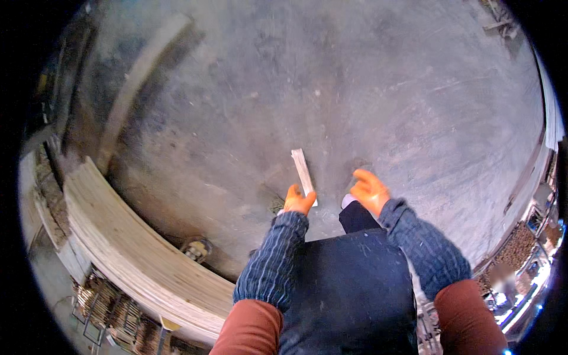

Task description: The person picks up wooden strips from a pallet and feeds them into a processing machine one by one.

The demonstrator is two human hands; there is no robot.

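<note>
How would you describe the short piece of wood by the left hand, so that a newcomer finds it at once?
Against the wide grey floor, find the orange-gloved left hand. At this hand is a narrow, pale piece of wood, its far end pointing toward the picture's top. Unlike the long boards at the left, it is short and single.

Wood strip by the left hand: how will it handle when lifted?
Probably stiff: the wood strip looks straight, with no visible sag. Likely light, being short and slim. Unlikely to roll, since it looks flat-sided rather than round.
</note>
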